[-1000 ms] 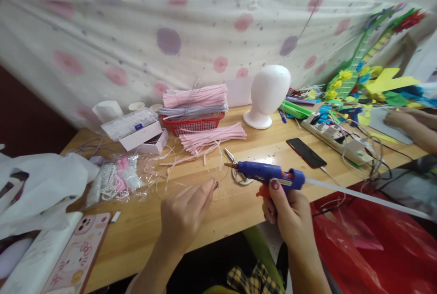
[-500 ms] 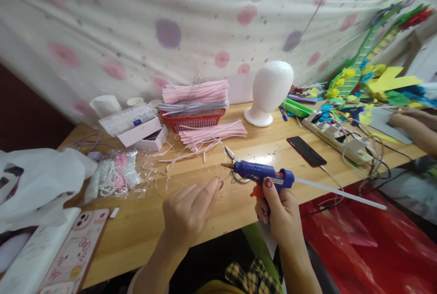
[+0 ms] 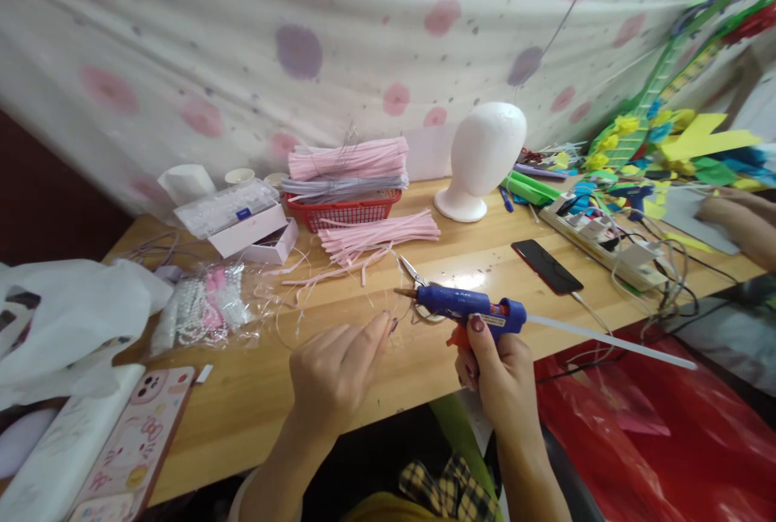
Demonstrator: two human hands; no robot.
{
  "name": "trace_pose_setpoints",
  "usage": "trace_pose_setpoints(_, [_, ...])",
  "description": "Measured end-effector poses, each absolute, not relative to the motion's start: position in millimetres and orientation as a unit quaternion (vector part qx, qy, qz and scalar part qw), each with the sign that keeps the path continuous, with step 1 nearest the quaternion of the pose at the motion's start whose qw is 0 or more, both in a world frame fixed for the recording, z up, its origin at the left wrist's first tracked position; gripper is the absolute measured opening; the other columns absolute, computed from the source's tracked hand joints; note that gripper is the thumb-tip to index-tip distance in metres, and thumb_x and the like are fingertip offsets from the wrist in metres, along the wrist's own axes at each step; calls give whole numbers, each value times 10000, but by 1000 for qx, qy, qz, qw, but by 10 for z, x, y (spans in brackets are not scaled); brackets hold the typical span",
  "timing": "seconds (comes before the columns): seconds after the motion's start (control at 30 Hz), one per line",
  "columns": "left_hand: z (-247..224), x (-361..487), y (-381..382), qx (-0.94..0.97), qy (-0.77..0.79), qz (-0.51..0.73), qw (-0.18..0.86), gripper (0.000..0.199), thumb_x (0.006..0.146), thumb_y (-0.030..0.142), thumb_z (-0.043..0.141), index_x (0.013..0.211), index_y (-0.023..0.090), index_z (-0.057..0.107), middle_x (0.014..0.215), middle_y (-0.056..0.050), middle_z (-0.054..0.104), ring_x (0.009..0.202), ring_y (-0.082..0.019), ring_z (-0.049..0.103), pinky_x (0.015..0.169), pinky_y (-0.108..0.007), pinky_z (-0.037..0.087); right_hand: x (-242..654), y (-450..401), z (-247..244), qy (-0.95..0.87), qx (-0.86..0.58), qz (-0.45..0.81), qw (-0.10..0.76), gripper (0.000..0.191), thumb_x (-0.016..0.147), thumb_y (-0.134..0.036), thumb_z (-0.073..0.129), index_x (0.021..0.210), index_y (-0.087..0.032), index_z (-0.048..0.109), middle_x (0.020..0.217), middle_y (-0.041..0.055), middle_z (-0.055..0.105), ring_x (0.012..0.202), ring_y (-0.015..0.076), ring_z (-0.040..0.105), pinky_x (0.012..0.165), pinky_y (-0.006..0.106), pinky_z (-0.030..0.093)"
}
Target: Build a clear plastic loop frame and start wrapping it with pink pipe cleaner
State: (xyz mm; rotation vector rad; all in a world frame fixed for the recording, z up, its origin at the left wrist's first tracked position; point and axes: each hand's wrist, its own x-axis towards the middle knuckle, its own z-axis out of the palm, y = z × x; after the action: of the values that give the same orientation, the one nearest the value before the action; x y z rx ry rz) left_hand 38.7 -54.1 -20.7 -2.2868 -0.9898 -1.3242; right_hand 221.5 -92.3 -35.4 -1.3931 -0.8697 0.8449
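A blue glue gun (image 3: 454, 303) with an orange trigger is gripped in my right hand (image 3: 500, 364), its thumb on top. A long clear glue stick (image 3: 612, 340) sticks out of the gun's rear, and the brown nozzle points left. Just left of and below the nozzle, my left hand (image 3: 336, 368) is closed in a pinch; something thin and wire-like shows at its fingertips, too fine to make out. Scissors (image 3: 412, 270) lie open on the table behind the nozzle. Farther back is a pile of pink fuzzy stems (image 3: 379, 237).
A red basket (image 3: 352, 213) of stems and a white foam head (image 3: 487, 154) stand behind. On the right are a black phone (image 3: 546, 267), a power strip (image 3: 600, 246) with cables, and another person's hand (image 3: 736, 219). Bagged beads (image 3: 212, 308) and a pink phone case (image 3: 137, 445) lie left.
The view has shifted slightly. Both hands and the glue gun keep nearly the same positions relative to each other.
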Motion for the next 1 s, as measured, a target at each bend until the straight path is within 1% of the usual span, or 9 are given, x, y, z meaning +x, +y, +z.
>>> trace_pose_setpoints(0.1, [-207, 386, -548, -797, -347, -467, 161, 65, 910, 125, 619, 954, 112, 665, 581, 19, 664, 463, -88, 551, 484, -236, 377, 2218, -939, -394, -369, -612, 360, 599, 562, 787, -673, 635, 579, -153, 592, 373, -50, 393, 300, 71, 380, 302, 188, 293])
trace_pose_setpoints(0.2, [-219, 379, -552, -798, -349, -465, 159, 58, 907, 122, 620, 943, 117, 665, 584, 17, 664, 463, -91, 544, 478, -242, 369, 2214, -984, -455, -364, -618, 372, 590, 556, 788, -665, 640, 559, -164, 566, 362, -46, 396, 294, 75, 381, 295, 188, 284])
trace_pose_setpoints(0.33, [-249, 382, -547, -797, -354, -464, 158, 58, 908, 121, 618, 942, 114, 664, 572, 20, 650, 464, -93, 537, 483, -245, 365, 2197, -1048, -513, -393, -607, 380, 577, 526, 842, -634, 597, 597, -168, 586, 360, -50, 396, 291, 79, 365, 304, 201, 294])
trace_pose_setpoints(0.43, [-253, 384, -546, -794, -355, -467, 160, 46, 903, 121, 627, 929, 111, 664, 571, 26, 643, 466, -87, 537, 491, -241, 368, 2206, -1050, -512, -411, -613, 353, 575, 507, 861, -612, 587, 622, -165, 602, 378, -42, 424, 309, 87, 392, 320, 207, 311])
trace_pose_setpoints(0.57, [-235, 368, -553, -792, -356, -472, 152, 39, 899, 120, 633, 919, 112, 666, 558, 36, 626, 467, -80, 531, 493, -232, 371, 2272, -1015, -471, -390, -633, 301, 597, 520, 840, -620, 608, 597, -161, 592, 372, -35, 431, 306, 91, 395, 318, 216, 300])
trace_pose_setpoints(0.67, [-229, 347, -549, -788, -361, -474, 155, 34, 894, 121, 640, 913, 120, 668, 548, 42, 616, 460, -76, 523, 493, -228, 374, 2318, -1039, -452, -405, -637, 289, 589, 515, 840, -594, 623, 556, -167, 577, 374, -26, 436, 318, 99, 404, 326, 225, 289])
trace_pose_setpoints(0.77, [-221, 339, -543, -791, -357, -469, 166, 31, 883, 133, 660, 912, 128, 666, 545, 46, 620, 454, -79, 520, 486, -237, 372, 2326, -1095, -453, -413, -639, 281, 585, 477, 855, -556, 626, 585, -163, 611, 380, -28, 440, 331, 101, 410, 337, 228, 281])
trace_pose_setpoints(0.93, [-172, 366, -563, -794, -344, -472, 171, 60, 871, 127, 673, 929, 115, 661, 558, 43, 628, 467, -85, 526, 488, -246, 378, 2304, -1127, -474, -399, -619, 315, 599, 486, 855, -546, 634, 552, -172, 567, 389, -31, 435, 328, 88, 392, 338, 227, 271])
trace_pose_setpoints(1.0, [-156, 372, -576, -793, -341, -475, 172, 61, 868, 124, 675, 927, 108, 665, 547, 42, 616, 462, -87, 511, 485, -248, 372, 2296, -1124, -483, -393, -619, 323, 598, 482, 861, -542, 629, 564, -166, 575, 398, -30, 439, 339, 84, 391, 348, 224, 273])
